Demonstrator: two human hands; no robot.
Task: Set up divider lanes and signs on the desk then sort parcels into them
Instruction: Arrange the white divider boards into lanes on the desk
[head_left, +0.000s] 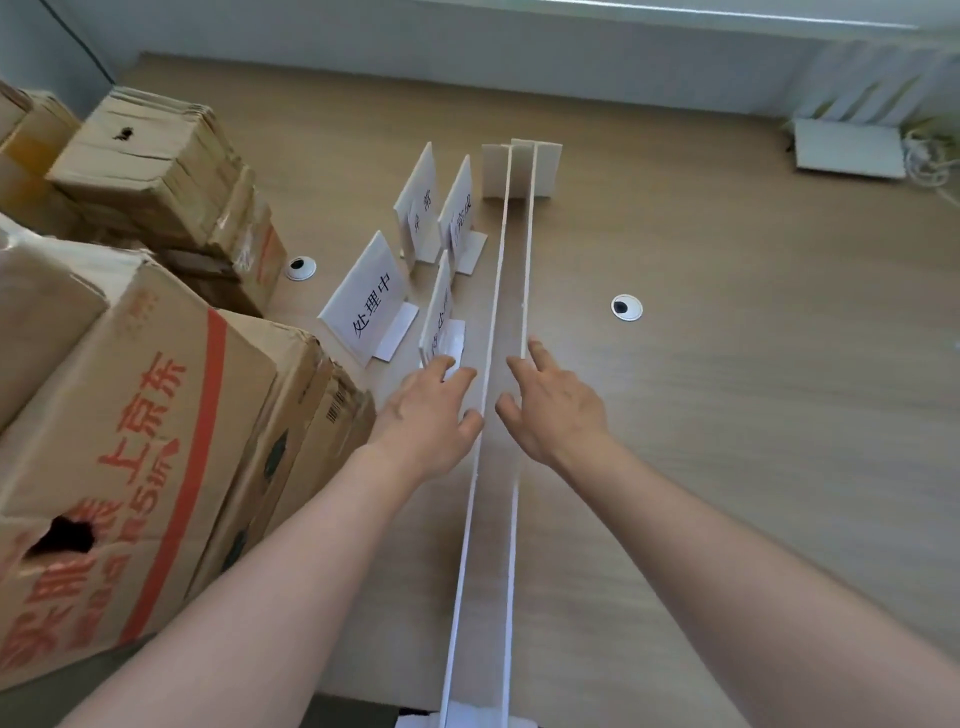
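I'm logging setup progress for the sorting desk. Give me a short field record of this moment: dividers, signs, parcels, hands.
dividers: two white divider strips standing on edge, close together, running down the wooden desk, slotted into a white base at the far end
signs: four white tent signs clustered left of the strips, not yet spread out
parcels: cardboard boxes stacked at the desk's left, unsorted
left hand: open, beside the left strip
right hand: open, fingers by the right strip

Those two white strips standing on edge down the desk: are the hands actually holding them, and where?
Neither is gripped. The left hand touches the left divider with its thumb; the right hand has fingers at the right divider, uncurled.
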